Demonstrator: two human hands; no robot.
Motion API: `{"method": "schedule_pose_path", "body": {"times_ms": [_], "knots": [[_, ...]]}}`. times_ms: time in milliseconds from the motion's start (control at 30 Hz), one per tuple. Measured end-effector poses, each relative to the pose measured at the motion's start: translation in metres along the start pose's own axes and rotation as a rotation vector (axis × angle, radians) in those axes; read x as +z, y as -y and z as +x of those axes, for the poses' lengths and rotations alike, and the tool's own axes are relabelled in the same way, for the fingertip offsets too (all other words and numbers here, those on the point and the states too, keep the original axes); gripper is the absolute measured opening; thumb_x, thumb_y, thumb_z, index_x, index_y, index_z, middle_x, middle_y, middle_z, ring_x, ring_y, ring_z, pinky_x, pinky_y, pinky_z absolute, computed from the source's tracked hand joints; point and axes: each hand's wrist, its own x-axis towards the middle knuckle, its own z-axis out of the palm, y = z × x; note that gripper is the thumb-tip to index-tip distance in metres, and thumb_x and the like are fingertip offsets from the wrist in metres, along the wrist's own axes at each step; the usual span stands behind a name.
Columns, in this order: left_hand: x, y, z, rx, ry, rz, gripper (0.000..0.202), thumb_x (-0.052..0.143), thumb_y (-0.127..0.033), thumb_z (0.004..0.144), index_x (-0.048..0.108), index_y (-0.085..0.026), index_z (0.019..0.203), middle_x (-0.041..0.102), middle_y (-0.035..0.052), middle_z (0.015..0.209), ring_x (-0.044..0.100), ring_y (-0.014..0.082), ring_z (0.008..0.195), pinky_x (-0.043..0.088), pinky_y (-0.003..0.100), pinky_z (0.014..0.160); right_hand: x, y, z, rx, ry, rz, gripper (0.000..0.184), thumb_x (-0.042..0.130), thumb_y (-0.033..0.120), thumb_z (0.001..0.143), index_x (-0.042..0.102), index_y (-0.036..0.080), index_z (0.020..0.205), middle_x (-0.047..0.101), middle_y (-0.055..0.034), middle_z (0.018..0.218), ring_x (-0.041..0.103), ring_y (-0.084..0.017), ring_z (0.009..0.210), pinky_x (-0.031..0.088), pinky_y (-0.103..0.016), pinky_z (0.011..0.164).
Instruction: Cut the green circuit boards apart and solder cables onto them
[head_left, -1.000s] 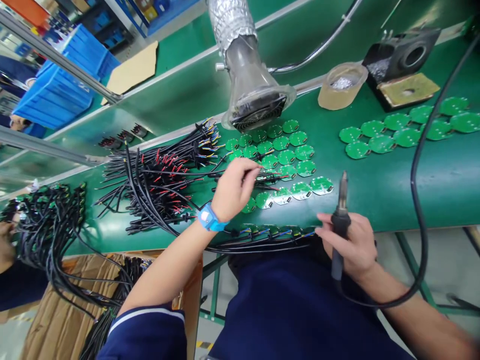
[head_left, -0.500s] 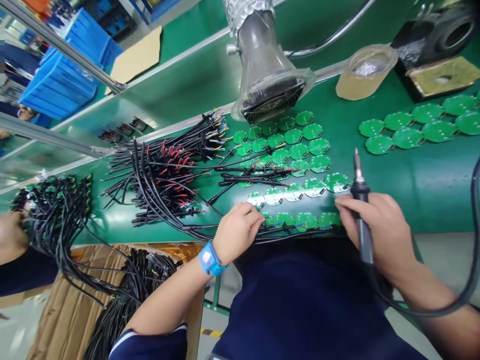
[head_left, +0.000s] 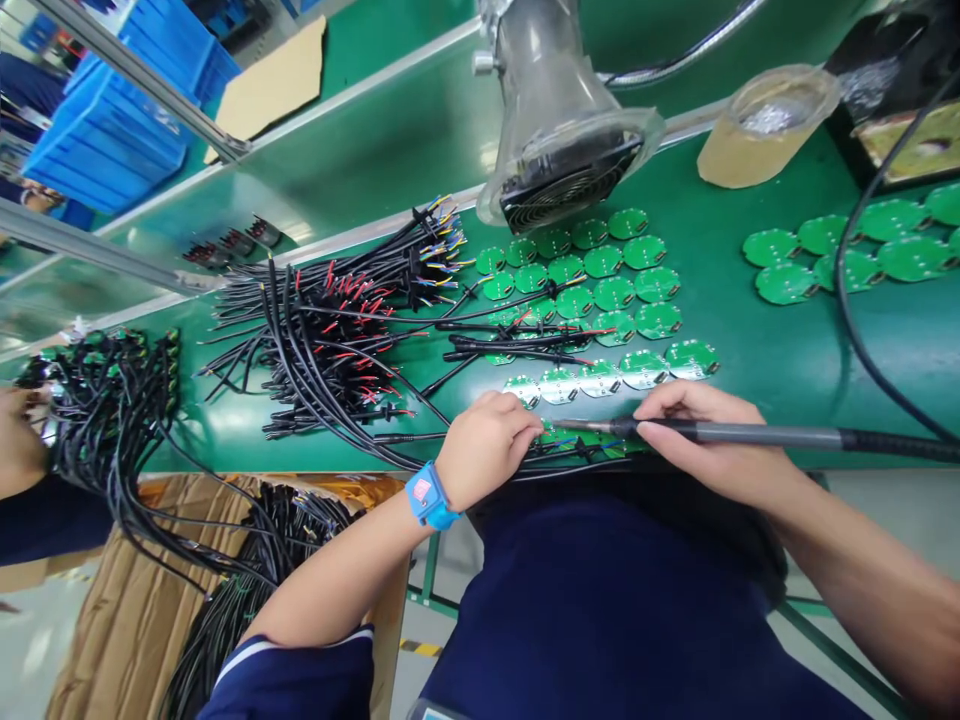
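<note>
My right hand (head_left: 701, 430) is closed round a soldering iron (head_left: 765, 436), held nearly level with its tip pointing left. That tip reaches the nearest row of round green circuit boards (head_left: 600, 437), close beside the fingers of my left hand (head_left: 491, 435). My left fingers are pinched together at the left end of this row, apparently on a thin wire of a black cable; the pinch itself is mostly hidden. Black cables (head_left: 570, 468) with blue and red wire ends lie along the near row. Several more rows of boards (head_left: 645, 368) spread out behind.
Piles of black cables (head_left: 330, 350) lie to the left. A fume extractor (head_left: 577, 150) hangs over the back. A tan cup (head_left: 765, 130), a sponge tray (head_left: 907, 145) and more boards (head_left: 855, 270) are at right. Another person's hand (head_left: 21, 440) is at far left, above a cardboard box (head_left: 112, 600).
My right hand has swung the soldering iron from upright to nearly level and brought its tip left to my left fingers. The view has shifted slightly.
</note>
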Motion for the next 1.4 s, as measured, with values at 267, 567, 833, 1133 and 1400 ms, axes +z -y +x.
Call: {"method": "schedule_pose_path", "body": {"times_ms": [267, 567, 833, 1133, 1400], "knots": [[-0.002, -0.001, 0.003, -0.018, 0.023, -0.043, 0.022, 0.045, -0.026, 0.088, 0.067, -0.020, 0.087, 0.059, 0.0039, 0.082, 0.052, 0.0169, 0.085, 0.044, 0.030, 0.078, 0.001, 0.004, 0.004, 0.102, 0.071, 0.032, 0.006, 0.061, 0.027, 0.075, 0.058, 0.021, 0.075, 0.059, 0.0012, 0.066, 0.054, -0.010, 0.056, 0.044, -0.020, 0.050], [-0.005, -0.006, 0.005, -0.066, 0.049, -0.050, 0.021, 0.046, -0.024, 0.087, 0.067, -0.020, 0.085, 0.059, 0.0039, 0.082, 0.053, 0.0171, 0.085, 0.045, 0.030, 0.079, 0.001, 0.004, 0.005, 0.094, 0.084, 0.032, 0.007, 0.062, 0.029, 0.074, 0.060, 0.022, 0.075, 0.061, 0.0013, 0.068, 0.055, -0.011, 0.058, 0.045, -0.020, 0.052], [-0.007, -0.006, 0.009, -0.053, 0.064, -0.033, 0.020, 0.048, -0.023, 0.086, 0.067, -0.019, 0.082, 0.059, 0.0046, 0.080, 0.054, 0.0177, 0.084, 0.047, 0.032, 0.079, -0.003, -0.003, 0.005, 0.097, -0.034, 0.094, 0.009, 0.061, 0.029, 0.075, 0.059, 0.020, 0.074, 0.061, -0.0004, 0.069, 0.054, -0.011, 0.058, 0.044, -0.022, 0.051], [-0.013, -0.010, 0.014, -0.115, 0.138, -0.131, 0.013, 0.052, -0.018, 0.084, 0.064, -0.015, 0.077, 0.061, 0.0049, 0.078, 0.057, 0.0157, 0.077, 0.048, 0.029, 0.073, -0.002, -0.004, 0.008, 0.113, 0.066, 0.142, 0.012, 0.061, 0.029, 0.076, 0.059, 0.018, 0.073, 0.058, 0.0000, 0.067, 0.051, -0.010, 0.057, 0.040, -0.022, 0.050], [-0.008, -0.013, 0.015, -0.117, 0.186, -0.080, 0.016, 0.048, -0.019, 0.086, 0.059, -0.012, 0.077, 0.057, 0.0086, 0.079, 0.053, 0.0191, 0.084, 0.046, 0.034, 0.079, 0.001, -0.008, 0.009, 0.073, 0.077, 0.115, 0.007, 0.061, 0.028, 0.074, 0.061, 0.022, 0.072, 0.062, 0.0003, 0.070, 0.055, -0.012, 0.059, 0.045, -0.022, 0.052]]}}
